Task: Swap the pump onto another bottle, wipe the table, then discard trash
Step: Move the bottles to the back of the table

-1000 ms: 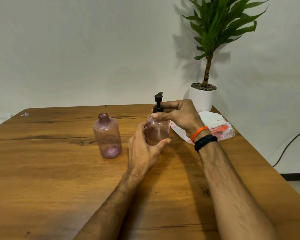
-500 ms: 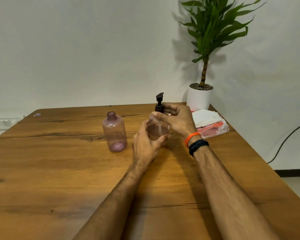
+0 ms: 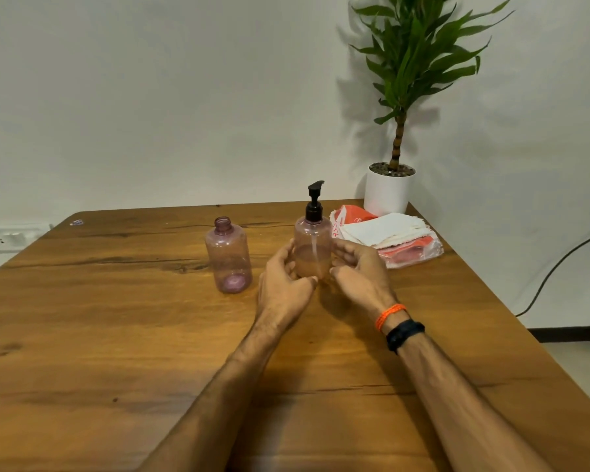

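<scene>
a wooden table (image 3: pixel 116 335) is standing against a pale wall, with a potted plant (image 3: pixel 394 158) sitting at its far right corner. both forearms are reaching forward from the near edge, palms facing each other. the left hand (image 3: pixel 281 284) and right hand (image 3: pixel 358 274) are cupping the lower half of an upright pink bottle (image 3: pixel 312 247), fingers curled around its sides and touching it, thumbs toward the viewer. a black pump (image 3: pixel 314 202) is sitting on the bottle's neck, clear of the fingers at 12 o'clock. an uncapped pink bottle (image 3: pixel 228 255) is standing just beside the left hand at 10 o'clock. folded white cloths (image 3: pixel 385 229) are lying on an orange-and-clear plastic bag (image 3: pixel 419 253) at 2 o'clock.
</scene>
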`<control>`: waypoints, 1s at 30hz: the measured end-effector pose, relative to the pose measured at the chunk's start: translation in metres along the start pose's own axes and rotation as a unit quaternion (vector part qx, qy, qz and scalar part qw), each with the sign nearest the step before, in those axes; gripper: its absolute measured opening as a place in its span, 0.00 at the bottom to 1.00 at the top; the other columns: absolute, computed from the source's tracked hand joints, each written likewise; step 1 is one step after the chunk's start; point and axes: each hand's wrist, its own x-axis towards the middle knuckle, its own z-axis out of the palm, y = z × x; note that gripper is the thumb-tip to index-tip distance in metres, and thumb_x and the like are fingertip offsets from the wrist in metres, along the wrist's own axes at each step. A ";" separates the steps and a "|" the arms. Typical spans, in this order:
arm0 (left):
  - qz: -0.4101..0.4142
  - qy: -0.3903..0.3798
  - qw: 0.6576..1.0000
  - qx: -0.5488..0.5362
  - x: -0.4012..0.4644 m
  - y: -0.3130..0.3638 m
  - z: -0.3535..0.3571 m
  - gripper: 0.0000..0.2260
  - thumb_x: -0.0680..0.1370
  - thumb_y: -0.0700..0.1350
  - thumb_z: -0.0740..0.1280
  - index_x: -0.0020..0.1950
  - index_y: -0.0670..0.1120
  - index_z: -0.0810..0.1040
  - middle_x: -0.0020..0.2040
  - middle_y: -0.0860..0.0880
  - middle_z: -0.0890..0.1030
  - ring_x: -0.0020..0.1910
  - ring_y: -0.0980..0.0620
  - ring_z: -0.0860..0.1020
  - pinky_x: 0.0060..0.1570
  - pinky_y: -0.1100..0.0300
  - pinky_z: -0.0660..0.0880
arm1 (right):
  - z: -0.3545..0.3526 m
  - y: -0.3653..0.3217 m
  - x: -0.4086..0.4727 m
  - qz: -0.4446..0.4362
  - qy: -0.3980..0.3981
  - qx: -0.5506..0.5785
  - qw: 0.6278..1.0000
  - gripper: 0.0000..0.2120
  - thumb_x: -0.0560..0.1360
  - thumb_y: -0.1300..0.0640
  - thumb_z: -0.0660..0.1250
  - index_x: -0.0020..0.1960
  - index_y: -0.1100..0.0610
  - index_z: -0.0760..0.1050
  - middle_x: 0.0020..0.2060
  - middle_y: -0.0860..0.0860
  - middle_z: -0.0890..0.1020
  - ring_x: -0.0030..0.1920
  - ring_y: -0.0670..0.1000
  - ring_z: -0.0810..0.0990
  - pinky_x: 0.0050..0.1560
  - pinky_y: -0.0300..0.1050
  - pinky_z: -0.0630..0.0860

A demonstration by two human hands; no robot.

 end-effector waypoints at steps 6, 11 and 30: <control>-0.014 0.007 1.000 0.008 0.018 0.016 0.003 0.39 0.66 0.33 0.71 0.75 0.49 0.65 0.66 0.50 0.78 0.62 0.51 0.77 0.63 0.47 0.75 | 0.015 -0.010 0.012 -0.005 -0.014 -0.026 1.000 0.33 0.68 0.73 0.64 0.71 0.53 0.71 0.65 0.49 0.79 0.63 0.45 0.76 0.65 0.40 0.69; -0.012 -0.002 0.999 0.032 0.012 0.028 -0.004 0.37 0.69 0.33 0.72 0.76 0.48 0.63 0.70 0.49 0.75 0.61 0.52 0.76 0.62 0.48 0.76 | 0.018 -0.015 0.009 -0.007 0.030 -0.063 0.998 0.29 0.68 0.69 0.67 0.68 0.54 0.74 0.62 0.50 0.81 0.62 0.50 0.79 0.67 0.47 0.72; 0.040 0.129 0.945 0.298 -0.050 -0.021 -0.169 0.21 0.75 0.48 0.70 0.68 0.47 0.74 0.66 0.47 0.77 0.66 0.48 0.73 0.69 0.50 0.69 | 0.112 -0.038 -0.026 -0.156 0.001 -0.145 0.977 0.38 0.65 0.46 0.77 0.70 0.53 0.67 0.66 0.51 0.76 0.64 0.51 0.75 0.64 0.47 0.74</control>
